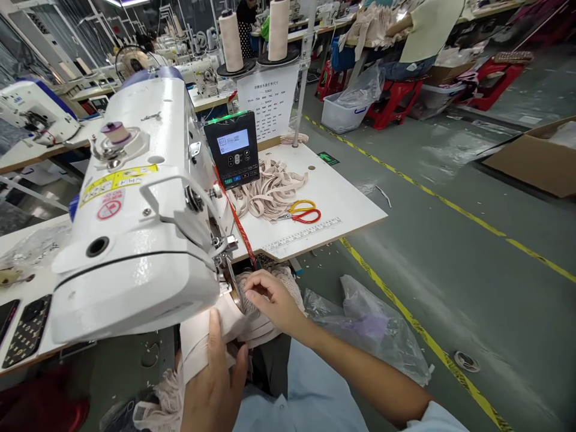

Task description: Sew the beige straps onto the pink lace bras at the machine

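Observation:
A white sewing machine stands at the left, with beige fabric under its needle end. My left hand lies on that fabric, fingers apart and pointing toward the machine. Beside the needle area, my right hand has its thumb and fingers curled close together at the fabric's edge; what they hold, if anything, is too small to tell. More beige fabric and lace hangs under my right hand. A red patterned strip runs down from the machine toward the table edge.
On the white table are beige straps and scissors with red and yellow handles. A control panel and thread cones stand behind. Phones lie at left. Plastic bags rest on the floor. A person sits beyond.

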A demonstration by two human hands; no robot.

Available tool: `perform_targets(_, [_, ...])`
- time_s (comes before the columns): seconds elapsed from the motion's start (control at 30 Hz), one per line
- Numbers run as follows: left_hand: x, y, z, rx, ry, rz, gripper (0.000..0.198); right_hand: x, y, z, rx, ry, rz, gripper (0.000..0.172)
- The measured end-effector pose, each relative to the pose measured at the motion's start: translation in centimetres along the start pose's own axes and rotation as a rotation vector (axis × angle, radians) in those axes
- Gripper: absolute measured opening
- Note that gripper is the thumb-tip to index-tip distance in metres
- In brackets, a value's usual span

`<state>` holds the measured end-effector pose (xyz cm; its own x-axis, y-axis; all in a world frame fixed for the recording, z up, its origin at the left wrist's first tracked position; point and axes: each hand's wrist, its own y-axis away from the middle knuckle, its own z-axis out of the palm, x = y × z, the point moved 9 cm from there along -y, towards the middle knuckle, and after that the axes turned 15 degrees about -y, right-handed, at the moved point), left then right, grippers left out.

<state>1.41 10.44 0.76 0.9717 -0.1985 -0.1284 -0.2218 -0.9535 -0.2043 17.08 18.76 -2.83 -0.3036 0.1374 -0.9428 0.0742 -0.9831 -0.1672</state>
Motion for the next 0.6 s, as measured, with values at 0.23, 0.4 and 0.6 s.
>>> perform_targets(0.23, [0.4, -0.3, -1.1, 0.095, -0.043, 0.057, 0.071, -0.4, 0.3, 0.5, 0.002, -0.035, -0.014, 0.013])
perform_targets(0.4, [1.0, -0.1, -1.1, 0.063, -0.060, 0.043, 0.072, 0.0, 1.4, -0.6, 0.110, -0.097, 0.016, 0.014])
perform_targets(0.6, [6.1, 2.8, -0.9, 0.124, -0.014, 0.110, 0.081, 1.4, 5.3, 1.6, -0.056, -0.185, 0.211, 0.019])
